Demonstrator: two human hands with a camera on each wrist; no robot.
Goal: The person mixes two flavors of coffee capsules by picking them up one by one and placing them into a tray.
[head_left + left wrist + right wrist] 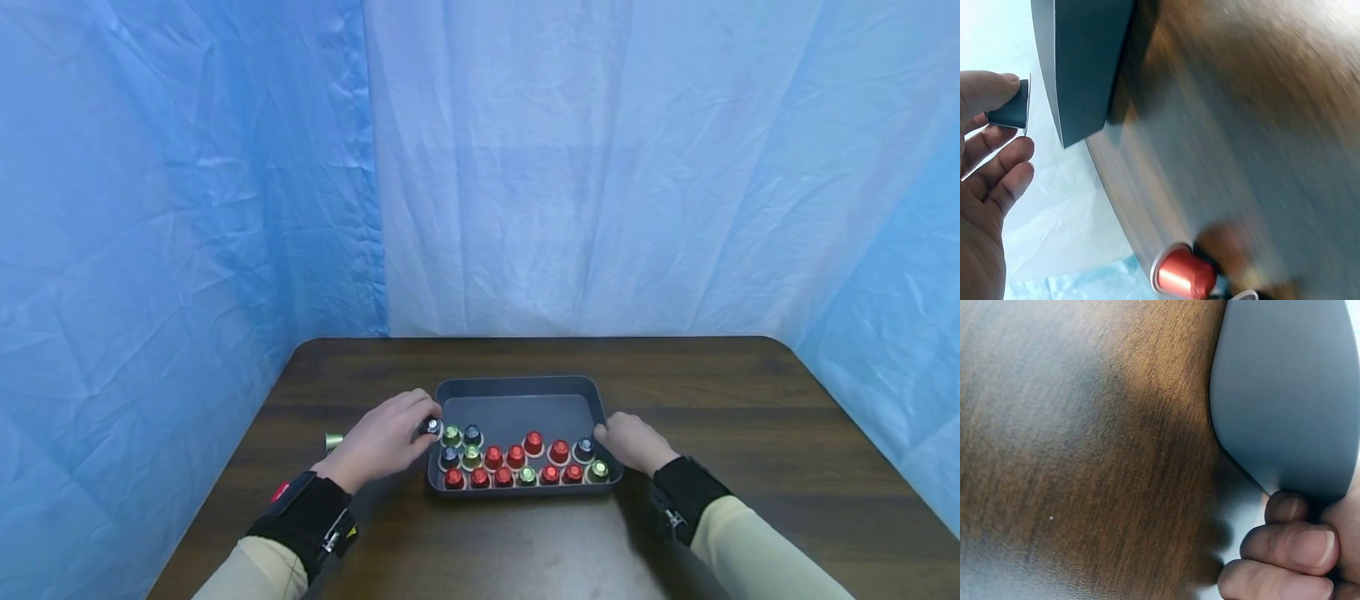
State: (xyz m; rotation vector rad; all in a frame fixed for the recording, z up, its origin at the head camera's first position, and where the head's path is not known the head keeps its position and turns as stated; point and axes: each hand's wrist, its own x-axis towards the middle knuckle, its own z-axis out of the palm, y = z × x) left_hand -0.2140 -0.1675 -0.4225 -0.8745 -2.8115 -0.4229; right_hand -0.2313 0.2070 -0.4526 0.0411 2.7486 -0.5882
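Note:
My left hand point(393, 437) pinches a dark coffee capsule point(431, 427) just off the tray's left rim. In the left wrist view, thumb and fingers hold that dark capsule point(1010, 111) side-on, its flat lid facing the tray wall point(1088, 62). The grey tray point(525, 406) has capsules standing lid-down in rows across its near half. Most are red, such as the capsule point(533, 442); others are green or dark blue. My right hand point(636, 442) grips the tray's right rim, with curled fingers point(1310, 547) at its outer wall in the right wrist view.
Left of the tray, a green capsule point(333, 442) lies on the wooden table point(697, 400), partly behind my left hand. A red capsule point(1182, 273) lies on the tabletop in the left wrist view. Blue sheeting point(525, 167) hangs behind the table and along its sides.

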